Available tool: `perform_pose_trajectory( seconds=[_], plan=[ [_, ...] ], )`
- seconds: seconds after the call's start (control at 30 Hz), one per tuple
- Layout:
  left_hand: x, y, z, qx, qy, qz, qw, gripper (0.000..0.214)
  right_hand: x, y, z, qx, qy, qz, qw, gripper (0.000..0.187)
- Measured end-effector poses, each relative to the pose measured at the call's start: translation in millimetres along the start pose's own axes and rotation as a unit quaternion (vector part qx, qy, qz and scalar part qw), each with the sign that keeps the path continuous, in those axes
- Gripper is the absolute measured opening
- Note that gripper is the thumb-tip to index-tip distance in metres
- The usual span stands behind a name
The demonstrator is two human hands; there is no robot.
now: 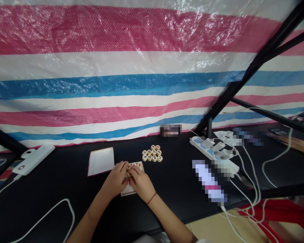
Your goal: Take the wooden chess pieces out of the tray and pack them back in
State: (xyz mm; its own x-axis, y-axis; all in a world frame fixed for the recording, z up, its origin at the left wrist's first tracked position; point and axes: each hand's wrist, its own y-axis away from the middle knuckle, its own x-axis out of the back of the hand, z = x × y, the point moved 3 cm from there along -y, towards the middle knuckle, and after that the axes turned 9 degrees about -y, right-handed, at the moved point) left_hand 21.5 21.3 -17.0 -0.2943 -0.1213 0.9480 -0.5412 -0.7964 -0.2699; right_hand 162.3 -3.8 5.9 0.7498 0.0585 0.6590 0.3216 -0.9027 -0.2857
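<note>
Both my hands rest on a small open box (128, 191) lying on the black table (53, 182). My left hand (116, 180) has its fingers curled over the box's left side. My right hand (141, 182), with a red string at the wrist, pinches at round wooden chess pieces (134, 165) set in a row inside the box. What the fingertips hold is too small to name. A loose group of several round chess pieces (152, 153) lies on the table just beyond the box. The box's white lid (101, 161) lies to the left.
A white power bank (33, 158) with a cable lies at the far left. A white power strip (214, 153) with plugs and cables sits at the right. A striped plastic sheet (116, 67) hangs behind the table. Black metal bars (245, 74) cross at the right.
</note>
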Motion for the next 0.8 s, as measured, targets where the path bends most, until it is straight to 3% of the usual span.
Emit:
perform_pose_trajectory(
  seconds=[0.3,0.43,0.53,0.6,0.8],
  plan=[
    [4.3,-1.2,-1.7,-0.001,0.019,-0.01,1.0,0.056,6.6,-2.1,-3.7,-0.011,0.025,-0.032,0.999,0.02],
    [9.0,-6.1,2.4,0.002,0.011,0.008,1.0,0.058,46.5,-19.0,16.9,-0.052,0.007,0.024,0.998,0.021],
    [8.7,-13.1,6.7,0.017,-0.008,-0.003,1.0,0.059,84.3,-47.5,49.5,-0.15,0.111,0.057,0.981,0.024],
    [6.0,-17.5,9.3,0.022,-0.017,-0.025,0.999,0.061,99.2,-67.1,72.6,-0.244,0.185,-0.006,0.952,0.03],
    [-4.6,-20.8,8.6,0.023,-0.023,-0.058,0.998,0.052,101.2,-100.6,103.7,-0.287,0.202,-0.088,0.932,0.025]
  ],
)
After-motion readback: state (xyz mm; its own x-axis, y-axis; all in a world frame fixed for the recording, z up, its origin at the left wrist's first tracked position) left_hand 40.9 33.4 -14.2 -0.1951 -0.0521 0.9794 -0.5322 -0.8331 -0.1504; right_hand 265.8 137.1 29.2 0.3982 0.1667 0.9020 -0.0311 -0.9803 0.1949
